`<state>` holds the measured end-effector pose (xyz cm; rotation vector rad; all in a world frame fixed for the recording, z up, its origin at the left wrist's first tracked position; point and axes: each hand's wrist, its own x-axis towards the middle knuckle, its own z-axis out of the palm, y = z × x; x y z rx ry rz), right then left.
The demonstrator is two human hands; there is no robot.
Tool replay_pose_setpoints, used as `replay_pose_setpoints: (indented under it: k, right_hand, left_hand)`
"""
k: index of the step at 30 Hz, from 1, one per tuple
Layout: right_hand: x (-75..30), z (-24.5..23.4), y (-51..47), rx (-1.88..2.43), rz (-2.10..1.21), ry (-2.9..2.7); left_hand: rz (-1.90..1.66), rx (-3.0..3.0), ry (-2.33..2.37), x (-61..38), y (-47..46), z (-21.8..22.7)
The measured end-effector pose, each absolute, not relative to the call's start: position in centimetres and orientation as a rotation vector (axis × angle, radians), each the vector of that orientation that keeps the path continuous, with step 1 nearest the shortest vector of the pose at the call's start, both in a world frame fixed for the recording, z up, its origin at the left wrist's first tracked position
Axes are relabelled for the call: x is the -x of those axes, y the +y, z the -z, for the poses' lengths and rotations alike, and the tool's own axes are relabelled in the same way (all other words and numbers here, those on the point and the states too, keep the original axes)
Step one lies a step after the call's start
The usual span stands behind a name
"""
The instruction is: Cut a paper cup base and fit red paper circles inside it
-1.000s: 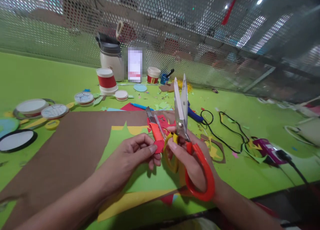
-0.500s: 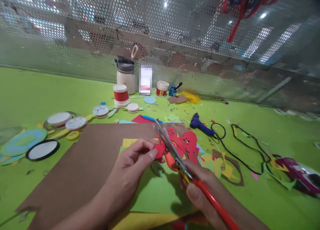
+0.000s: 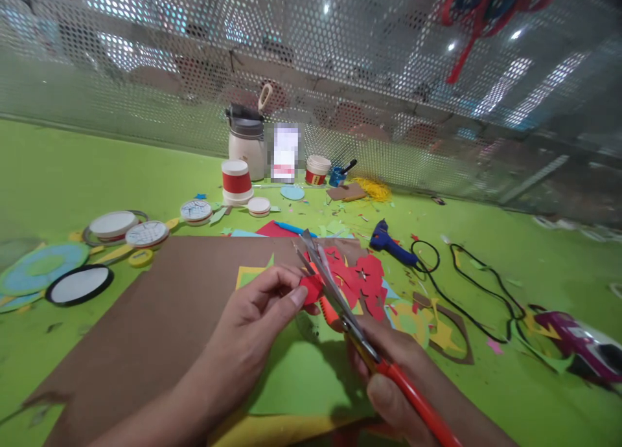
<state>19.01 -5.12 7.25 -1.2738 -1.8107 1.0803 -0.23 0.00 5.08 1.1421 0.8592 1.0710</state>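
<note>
The left hand [image 3: 265, 311] pinches a small red paper piece [image 3: 311, 289] between thumb and fingers, its edge right at the slightly parted blades of the scissors [image 3: 350, 322], whose handles the right hand [image 3: 389, 363] grips with curled fingers. Both are above a green sheet [image 3: 296, 389] overlapping a brown sheet [image 3: 170, 317], with red cutouts [image 3: 372, 272] crowding the blades' right side. Beyond, the glue gun [image 3: 389, 245] lies rightward, while green tabletop [image 3: 97, 168] gives wider room at far left.

Scissors [image 3: 358, 338] beside a red paper scrap [image 3: 311, 289] above a green bench [image 3: 121, 181]
The left hand [image 3: 269, 301] pinches the scrap, the right hand [image 3: 408, 357] grips the scissors; a white jar [image 3: 246, 150] stands near the bench's far edge.
</note>
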Motion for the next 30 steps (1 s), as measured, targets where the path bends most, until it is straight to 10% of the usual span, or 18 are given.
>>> replay_pose_setpoints:
  k: [30]
  right_hand:
    - [-19.5,-6.2,-5.0,1.349,-1.113,-1.914]
  left_hand:
    - [-1.088,-1.186,0.878,0.2,0.1,-5.5]
